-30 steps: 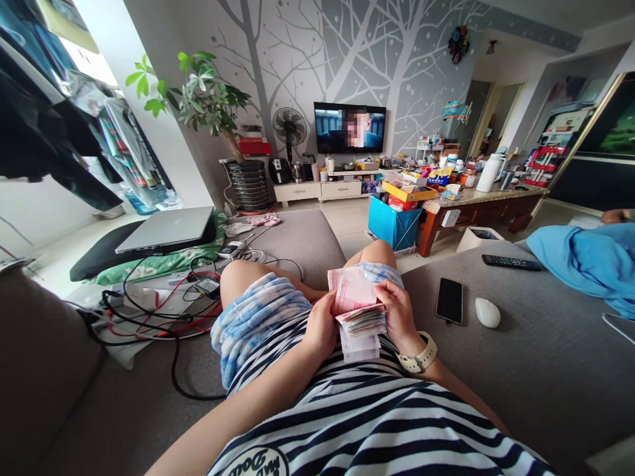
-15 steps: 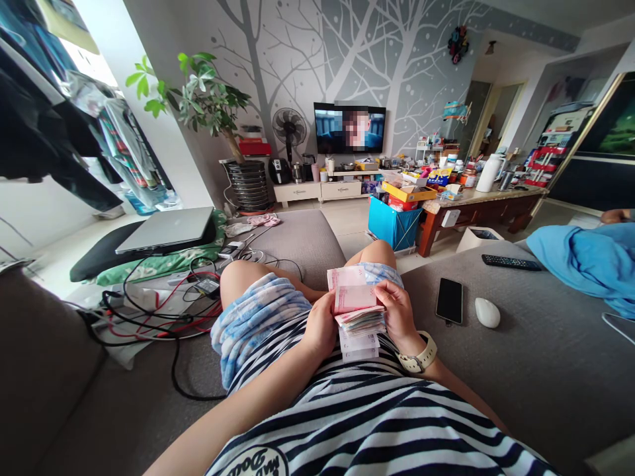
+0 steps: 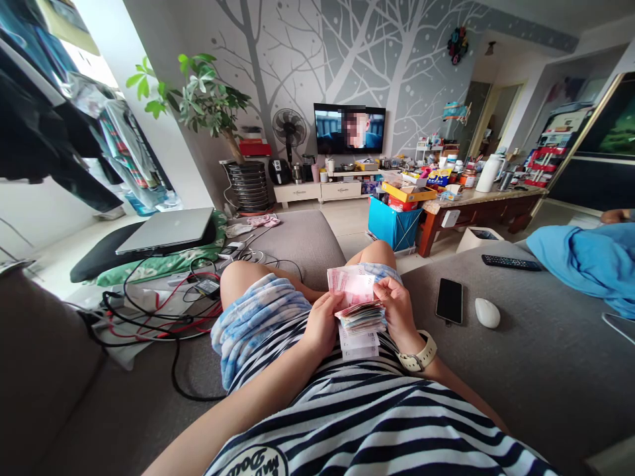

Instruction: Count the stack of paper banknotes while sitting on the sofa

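A thick stack of banknotes [image 3: 363, 318] is gripped over my lap, its edges fanned toward me. My left hand [image 3: 323, 322] is closed on the stack's left side, thumb on top. Pink notes [image 3: 353, 281] stick up beyond the stack, and paler notes [image 3: 360, 346] hang out below it. My right hand [image 3: 395, 307], with a cream watch [image 3: 419, 355] on the wrist, is closed at the stack's upper right corner, fingertips pinching the edge of a pink note.
On the sofa to the right are a phone [image 3: 449, 301], a white mouse [image 3: 487, 313], a remote [image 3: 510, 263] and blue cloth [image 3: 585, 258], with another person's hand [image 3: 615, 216] behind it. Tangled cables [image 3: 163, 317] and a laptop [image 3: 166, 230] lie left.
The pink note that lay folded toward me over the stack now lies up and away, showing more of the stack's edges. My right hand has shifted slightly up and left.
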### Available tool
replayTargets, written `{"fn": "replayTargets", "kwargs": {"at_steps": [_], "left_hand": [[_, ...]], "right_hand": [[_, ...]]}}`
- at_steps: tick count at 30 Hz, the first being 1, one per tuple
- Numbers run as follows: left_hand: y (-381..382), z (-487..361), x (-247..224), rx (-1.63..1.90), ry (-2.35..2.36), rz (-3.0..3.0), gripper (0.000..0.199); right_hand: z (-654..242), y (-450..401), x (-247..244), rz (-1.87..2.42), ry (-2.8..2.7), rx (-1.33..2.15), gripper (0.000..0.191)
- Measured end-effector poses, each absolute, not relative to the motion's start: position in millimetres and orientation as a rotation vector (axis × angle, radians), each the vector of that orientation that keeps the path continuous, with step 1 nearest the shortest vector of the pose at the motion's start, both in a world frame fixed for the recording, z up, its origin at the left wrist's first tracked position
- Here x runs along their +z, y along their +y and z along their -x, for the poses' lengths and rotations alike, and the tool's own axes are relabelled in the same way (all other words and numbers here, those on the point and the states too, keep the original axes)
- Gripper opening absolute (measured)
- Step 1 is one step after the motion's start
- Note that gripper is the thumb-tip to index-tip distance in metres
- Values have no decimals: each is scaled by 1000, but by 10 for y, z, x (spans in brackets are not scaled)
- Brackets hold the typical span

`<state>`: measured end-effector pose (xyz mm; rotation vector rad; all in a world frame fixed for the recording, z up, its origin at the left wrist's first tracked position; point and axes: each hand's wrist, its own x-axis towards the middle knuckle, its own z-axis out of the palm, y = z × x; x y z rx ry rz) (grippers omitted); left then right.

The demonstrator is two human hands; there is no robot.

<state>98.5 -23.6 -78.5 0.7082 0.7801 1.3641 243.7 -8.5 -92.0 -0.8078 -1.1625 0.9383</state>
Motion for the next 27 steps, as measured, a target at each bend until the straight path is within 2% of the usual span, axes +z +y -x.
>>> {"fn": "replayTargets", "kwargs": {"at_steps": [8, 27], "left_hand": [[-251, -993, -776, 1317, 765, -712, 16], [-163, -982, -902, 1428, 813, -705, 22]], "right_hand": [[-2432, -66, -959, 857, -1201, 893, 33], [-2428, -116, -939, 820, -1207, 895, 30]]}}
